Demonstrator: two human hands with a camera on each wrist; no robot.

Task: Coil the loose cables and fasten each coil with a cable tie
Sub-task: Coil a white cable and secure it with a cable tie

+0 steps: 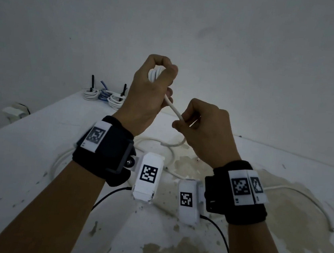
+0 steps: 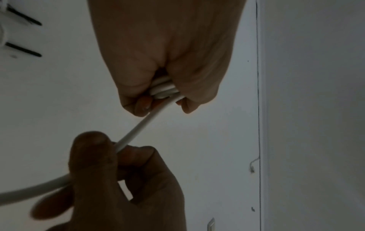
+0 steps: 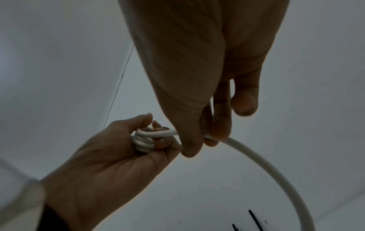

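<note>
Both forearms reach forward, side by side. The left hand (image 1: 147, 91) is raised highest, knuckles up, its fingers (image 3: 156, 125) curled tight into a fist round a small coil (image 3: 143, 140). The right hand (image 1: 204, 128) sits just below and right of that left fist, wrist bent, thumb and forefinger pinched on the cable (image 2: 138, 128) strand running between both hands.
</note>
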